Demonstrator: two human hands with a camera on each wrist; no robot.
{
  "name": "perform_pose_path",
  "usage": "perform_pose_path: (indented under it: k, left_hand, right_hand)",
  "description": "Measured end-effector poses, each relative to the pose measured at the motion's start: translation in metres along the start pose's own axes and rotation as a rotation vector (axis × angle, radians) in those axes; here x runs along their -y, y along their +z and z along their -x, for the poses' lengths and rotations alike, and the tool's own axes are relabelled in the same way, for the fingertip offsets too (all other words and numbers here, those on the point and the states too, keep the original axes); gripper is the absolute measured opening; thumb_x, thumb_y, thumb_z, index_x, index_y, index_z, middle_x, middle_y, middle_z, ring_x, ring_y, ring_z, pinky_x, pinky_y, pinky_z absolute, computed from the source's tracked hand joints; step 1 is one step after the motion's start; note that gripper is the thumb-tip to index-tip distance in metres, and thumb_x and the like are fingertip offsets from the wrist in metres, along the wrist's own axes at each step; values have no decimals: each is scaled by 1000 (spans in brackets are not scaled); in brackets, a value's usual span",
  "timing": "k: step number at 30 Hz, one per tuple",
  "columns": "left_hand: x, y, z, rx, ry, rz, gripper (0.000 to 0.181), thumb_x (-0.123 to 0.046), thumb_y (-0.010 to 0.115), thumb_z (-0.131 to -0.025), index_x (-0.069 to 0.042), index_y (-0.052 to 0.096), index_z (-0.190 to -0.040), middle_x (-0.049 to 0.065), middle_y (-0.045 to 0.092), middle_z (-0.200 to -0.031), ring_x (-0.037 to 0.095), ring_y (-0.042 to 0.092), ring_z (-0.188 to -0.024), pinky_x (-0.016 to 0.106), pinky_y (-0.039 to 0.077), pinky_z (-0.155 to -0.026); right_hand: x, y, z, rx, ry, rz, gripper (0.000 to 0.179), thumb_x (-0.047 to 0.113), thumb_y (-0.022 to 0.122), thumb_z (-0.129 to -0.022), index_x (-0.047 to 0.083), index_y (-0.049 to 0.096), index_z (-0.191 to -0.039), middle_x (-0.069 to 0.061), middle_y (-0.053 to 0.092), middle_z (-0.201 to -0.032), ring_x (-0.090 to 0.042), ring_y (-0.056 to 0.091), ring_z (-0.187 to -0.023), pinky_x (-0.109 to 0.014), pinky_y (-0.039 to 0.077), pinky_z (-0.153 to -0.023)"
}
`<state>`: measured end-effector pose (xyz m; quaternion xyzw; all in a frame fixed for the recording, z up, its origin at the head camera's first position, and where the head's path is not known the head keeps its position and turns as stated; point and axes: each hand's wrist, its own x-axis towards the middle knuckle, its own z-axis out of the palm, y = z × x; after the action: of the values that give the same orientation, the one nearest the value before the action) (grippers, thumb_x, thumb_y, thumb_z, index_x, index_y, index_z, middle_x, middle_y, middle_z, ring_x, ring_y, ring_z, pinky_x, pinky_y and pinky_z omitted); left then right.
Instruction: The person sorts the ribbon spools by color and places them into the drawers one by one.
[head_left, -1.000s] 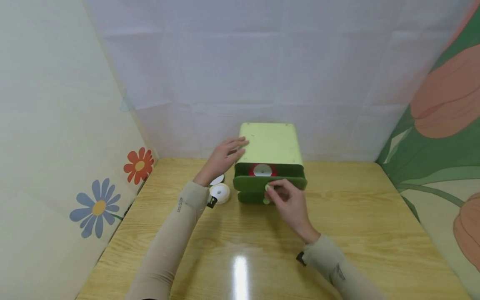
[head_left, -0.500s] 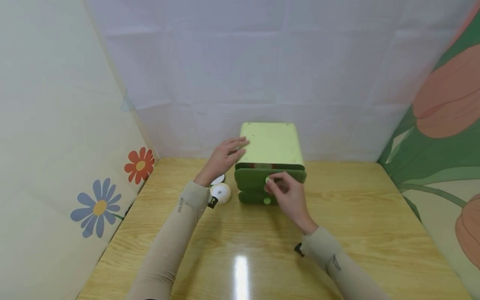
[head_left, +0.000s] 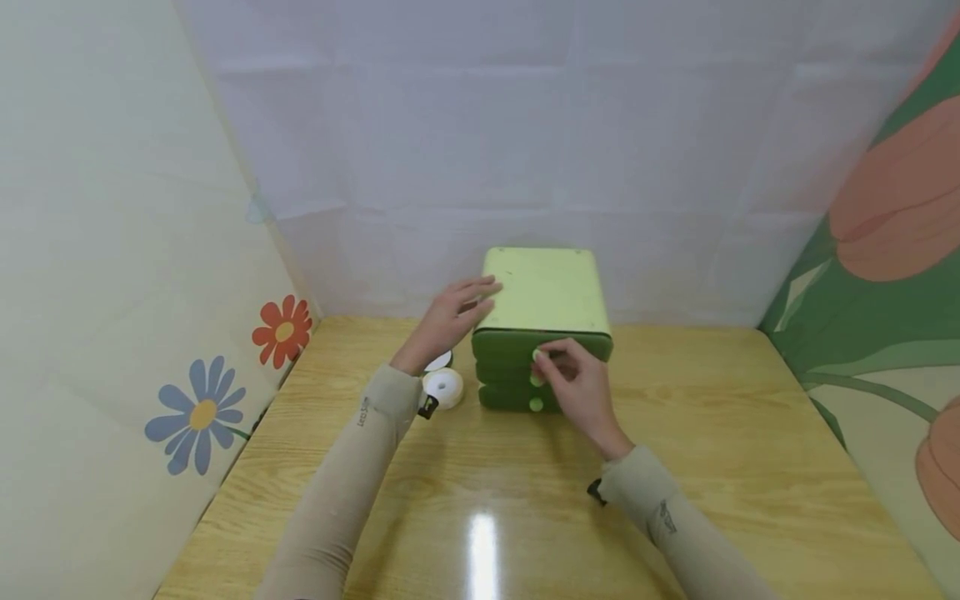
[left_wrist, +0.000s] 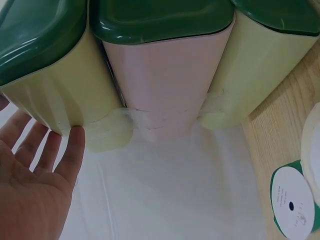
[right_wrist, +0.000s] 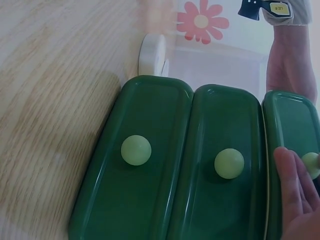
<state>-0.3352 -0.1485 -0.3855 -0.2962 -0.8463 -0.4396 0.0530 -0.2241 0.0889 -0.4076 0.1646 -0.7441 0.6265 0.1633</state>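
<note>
A small three-drawer cabinet (head_left: 547,287) with a pale green top stands against the back wall. Its dark green drawer fronts (right_wrist: 225,120) line up closely, each with a round pale knob. My right hand (head_left: 585,396) pinches the top drawer's knob (right_wrist: 311,164) between thumb and fingers. That drawer sits flush under the top, with a thin dark gap above it. My left hand (head_left: 450,317) rests on the cabinet's upper left edge, fingers extended. In the left wrist view its fingertips touch the yellowish side of the top section (left_wrist: 65,97); pink and pale green sections lie beyond.
Left of the cabinet, a cream-coloured spool (head_left: 442,388) and a green ribbon spool with a white label (left_wrist: 292,202) lie on the wooden table (head_left: 697,450). A white sheet (head_left: 450,150) hangs behind; flower-painted panels flank both sides.
The top drawer has slid inward with my right hand on its knob, hiding the red spool with a white centre that showed inside. My left hand stays on the cabinet.
</note>
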Motion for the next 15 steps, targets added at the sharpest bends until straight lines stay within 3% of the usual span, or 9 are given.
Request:
perform_pose_path:
  k: [15]
  left_hand:
    - [0,1,1,-7,-3,14,46,-38,53,-109,-19,55,-151,0,41,-164,25,38,-151,43,43,-119]
  right_hand:
    - [-4,1,-7,4,4,9,15,1,68,-98,-10,68,-109,-29,75,-92,-49,72,-80,-42,64,-74]
